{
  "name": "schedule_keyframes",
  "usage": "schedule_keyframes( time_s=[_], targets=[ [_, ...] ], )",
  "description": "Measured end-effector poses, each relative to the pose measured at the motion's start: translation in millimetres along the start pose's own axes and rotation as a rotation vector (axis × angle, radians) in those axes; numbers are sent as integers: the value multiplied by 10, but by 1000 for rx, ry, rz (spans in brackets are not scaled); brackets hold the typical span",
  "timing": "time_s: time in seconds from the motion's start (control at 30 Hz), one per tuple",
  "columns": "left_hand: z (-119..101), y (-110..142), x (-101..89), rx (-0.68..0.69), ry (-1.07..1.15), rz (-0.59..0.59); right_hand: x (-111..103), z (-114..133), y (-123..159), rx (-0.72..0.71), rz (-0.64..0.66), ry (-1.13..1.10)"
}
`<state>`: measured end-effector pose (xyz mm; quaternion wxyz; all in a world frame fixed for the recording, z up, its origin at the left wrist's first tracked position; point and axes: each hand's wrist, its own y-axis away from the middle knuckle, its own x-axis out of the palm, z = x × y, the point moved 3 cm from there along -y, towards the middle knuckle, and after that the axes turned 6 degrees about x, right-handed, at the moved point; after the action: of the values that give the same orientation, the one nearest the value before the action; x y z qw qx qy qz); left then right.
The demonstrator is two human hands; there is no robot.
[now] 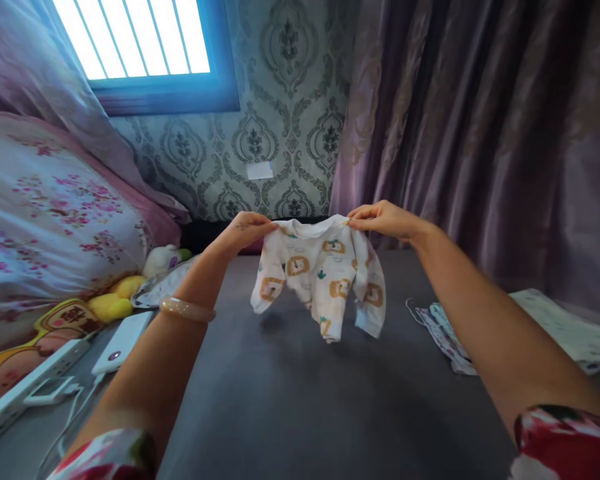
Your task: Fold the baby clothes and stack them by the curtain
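Note:
A small white long-sleeved baby top with tan lion faces and green leaf prints hangs in the air over the grey sheet. My left hand pinches it at the left shoulder, close to the neckline. At the opposite shoulder, my right hand has the cloth between thumb and fingers. Both sleeves droop down at the sides, and the lower part of the garment is bunched and narrow. A pale bangle circles my left forearm.
On the left lie a power strip, a white power bank with a cable, and yellow plush toys beside a floral bundle. Folded cloths and a pale fabric piece lie right. Curtains hang behind.

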<state>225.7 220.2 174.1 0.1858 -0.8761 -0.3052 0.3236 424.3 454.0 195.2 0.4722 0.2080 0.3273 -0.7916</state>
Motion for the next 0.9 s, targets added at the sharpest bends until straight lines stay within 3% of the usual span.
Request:
schedule_keyframes(
  time_s=[0.1, 0.17, 0.43, 0.63, 0.77, 0.9],
  targets=[
    [64, 26, 8, -3, 287, 78, 18, 55, 48, -1, 95, -63],
    [143, 25, -11, -34, 357, 22, 15, 30, 32, 47, 81, -84],
    [314, -85, 63, -73, 202, -57, 148, -227, -198, 87, -125, -81],
    [353, -128, 86, -69, 173, -229, 238, -276, -324, 20, -256, -65],
    [405, -139, 53, -12, 11, -333, 291, -223, -319, -52, -377, 92],
    [341, -4, 22, 108, -313, -461, 394, -133, -139, -113, -516, 340]
  ],
)
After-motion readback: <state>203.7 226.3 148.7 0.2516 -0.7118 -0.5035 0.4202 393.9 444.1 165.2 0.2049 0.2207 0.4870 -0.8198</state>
